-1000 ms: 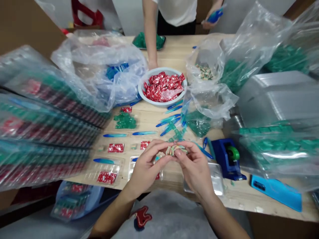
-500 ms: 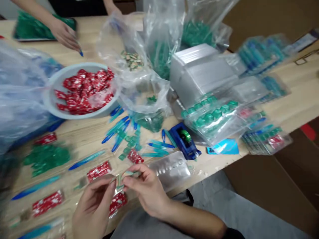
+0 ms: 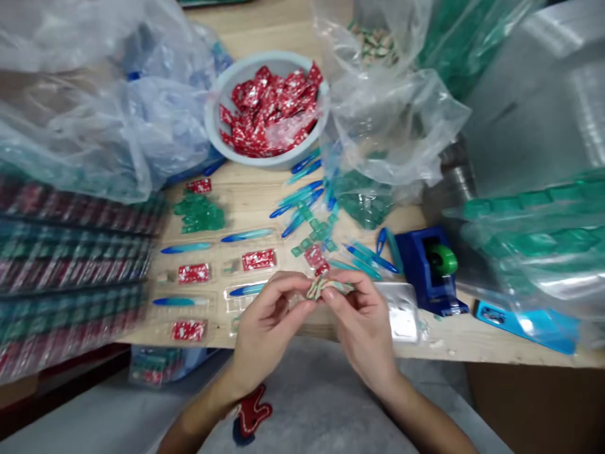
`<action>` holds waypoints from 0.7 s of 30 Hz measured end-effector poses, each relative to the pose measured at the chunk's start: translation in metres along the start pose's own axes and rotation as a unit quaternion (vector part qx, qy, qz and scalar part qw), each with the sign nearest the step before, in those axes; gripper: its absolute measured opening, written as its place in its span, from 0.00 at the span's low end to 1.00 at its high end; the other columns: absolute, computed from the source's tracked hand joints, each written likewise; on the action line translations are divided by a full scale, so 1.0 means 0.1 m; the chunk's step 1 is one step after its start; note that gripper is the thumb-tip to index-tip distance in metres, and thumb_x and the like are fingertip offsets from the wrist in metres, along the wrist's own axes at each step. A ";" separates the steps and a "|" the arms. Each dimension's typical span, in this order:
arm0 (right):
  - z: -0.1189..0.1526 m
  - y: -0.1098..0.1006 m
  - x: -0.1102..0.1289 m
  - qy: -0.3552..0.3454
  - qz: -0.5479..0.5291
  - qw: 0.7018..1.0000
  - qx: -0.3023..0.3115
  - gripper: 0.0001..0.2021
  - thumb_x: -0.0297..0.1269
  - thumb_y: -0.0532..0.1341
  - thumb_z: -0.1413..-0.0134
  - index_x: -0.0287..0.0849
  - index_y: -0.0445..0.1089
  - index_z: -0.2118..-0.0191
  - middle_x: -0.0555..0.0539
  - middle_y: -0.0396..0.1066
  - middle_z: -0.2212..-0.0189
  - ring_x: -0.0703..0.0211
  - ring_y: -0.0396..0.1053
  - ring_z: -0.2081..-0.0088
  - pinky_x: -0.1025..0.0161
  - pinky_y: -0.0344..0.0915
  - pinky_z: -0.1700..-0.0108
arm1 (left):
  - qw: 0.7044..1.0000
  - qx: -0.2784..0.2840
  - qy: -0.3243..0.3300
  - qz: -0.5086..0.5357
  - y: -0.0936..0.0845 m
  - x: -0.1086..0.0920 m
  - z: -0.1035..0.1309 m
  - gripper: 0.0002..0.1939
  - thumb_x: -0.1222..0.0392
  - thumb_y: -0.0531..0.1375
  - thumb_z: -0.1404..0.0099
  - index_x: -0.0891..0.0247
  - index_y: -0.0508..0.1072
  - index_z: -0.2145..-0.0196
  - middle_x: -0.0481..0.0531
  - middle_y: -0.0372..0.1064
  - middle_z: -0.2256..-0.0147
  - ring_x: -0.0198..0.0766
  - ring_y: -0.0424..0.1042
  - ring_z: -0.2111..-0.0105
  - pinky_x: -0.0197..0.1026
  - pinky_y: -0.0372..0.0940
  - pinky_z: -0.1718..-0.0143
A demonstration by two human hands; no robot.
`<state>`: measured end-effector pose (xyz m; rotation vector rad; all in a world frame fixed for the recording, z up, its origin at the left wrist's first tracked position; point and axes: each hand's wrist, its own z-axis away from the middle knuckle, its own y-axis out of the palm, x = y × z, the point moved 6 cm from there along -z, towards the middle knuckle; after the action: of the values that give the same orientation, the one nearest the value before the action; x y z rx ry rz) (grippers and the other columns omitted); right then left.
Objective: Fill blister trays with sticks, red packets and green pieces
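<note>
Near the table's front edge, my left hand [image 3: 271, 318] and my right hand [image 3: 362, 318] meet fingertip to fingertip. Both pinch small pale green and tan pieces [image 3: 317, 287], whose exact shape is blurred. Just beyond the fingers lie a red patterned packet [image 3: 316, 257] and green linked pieces [image 3: 319, 230]. Left of my left hand, clear plastic trays hold blue pens [image 3: 182, 248] and red packets [image 3: 258, 259]. One such tray is partly hidden behind my left hand.
A grey bowl [image 3: 267, 162] of red packets stands at the back. Filled packages [image 3: 70, 277] are stacked at left. Plastic bags [image 3: 382, 126] stand behind the loose pens. A blue tape dispenser [image 3: 428, 271] and a light-blue case [image 3: 524, 326] are at right.
The view has swung left and moved closer, showing the stacked packages. My hands are closer together around the small pieces. The other person's hands have left the view.
</note>
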<state>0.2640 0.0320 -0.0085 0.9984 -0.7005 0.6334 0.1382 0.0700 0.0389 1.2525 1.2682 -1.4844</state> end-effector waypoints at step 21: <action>0.14 0.39 0.08 -0.059 0.121 0.989 0.068 0.08 0.35 0.65 0.42 0.55 0.78 0.59 0.54 0.73 0.66 0.72 0.68 0.73 0.73 0.67 0.71 | 0.993 -0.066 0.103 0.000 -0.44 -0.07 0.13 0.10 0.72 0.61 0.36 0.60 0.71 0.59 0.46 0.70 0.64 0.28 0.72 0.61 0.28 0.68 0.58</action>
<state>0.2366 0.0367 0.0234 1.0932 -0.9002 0.8476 0.0951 0.0649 0.0539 1.3428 1.4752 -1.2743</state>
